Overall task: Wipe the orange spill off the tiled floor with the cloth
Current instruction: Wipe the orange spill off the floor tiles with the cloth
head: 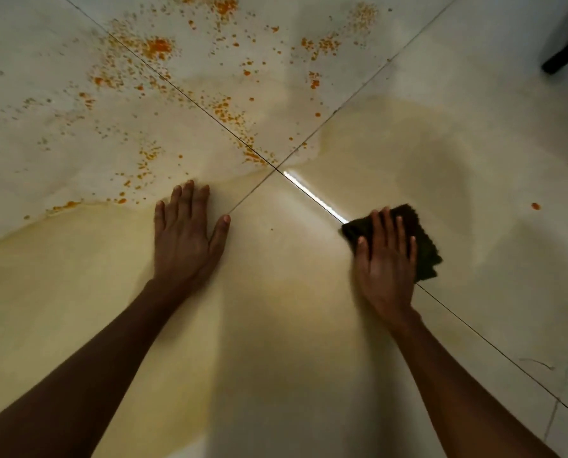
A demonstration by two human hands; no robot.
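Here, the right hand [386, 259] presses flat fingers [383, 223] on the dark cloth [424, 246]; the left hand [185, 236] lies spread on the tiled floor [276, 325], orange spill [157, 47] beyond its fingertips.

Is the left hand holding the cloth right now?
No, the left hand lies flat on the bare tiled floor, while the dark cloth sits under the right hand.

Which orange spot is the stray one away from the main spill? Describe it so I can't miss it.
Start where the four tile joints cross, then go right past the right hand pressing the dark cloth. The stray spot sits alone on the right tile, unlike the scattered orange specks on the far tiles.
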